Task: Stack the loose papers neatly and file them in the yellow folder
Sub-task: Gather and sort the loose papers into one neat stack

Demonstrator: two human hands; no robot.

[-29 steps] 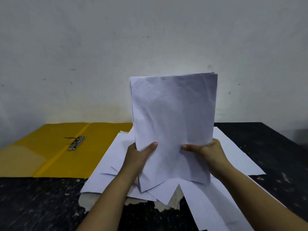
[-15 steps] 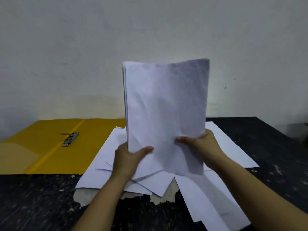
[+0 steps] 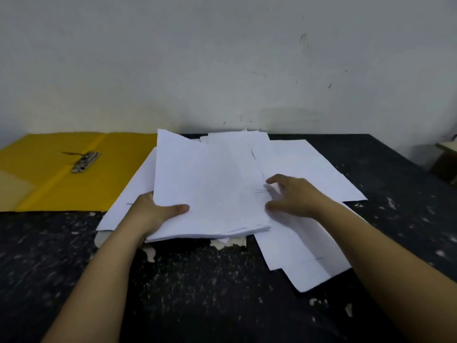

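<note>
A stack of white papers (image 3: pixel 210 189) lies nearly flat over the loose sheets in the middle of the table. My left hand (image 3: pixel 153 214) grips the stack's near left corner, thumb on top and fingers beneath. My right hand (image 3: pixel 294 196) hovers at the stack's right edge with fingers spread and relaxed, holding nothing. More loose white sheets (image 3: pixel 304 169) fan out under and to the right of the stack. The yellow folder (image 3: pixel 74 189) lies open and flat at the left, its metal clip (image 3: pixel 85 161) near the spine.
The dark speckled table (image 3: pixel 222 280) has chipped pale patches near its middle. A grey-white wall (image 3: pixel 222 70) stands right behind the table. A brownish object (image 3: pixel 445 164) sits at the far right edge.
The stack was upright in both hands; now it is laid down onto the loose sheets. My right hand has let go of it, while my left hand still holds the corner.
</note>
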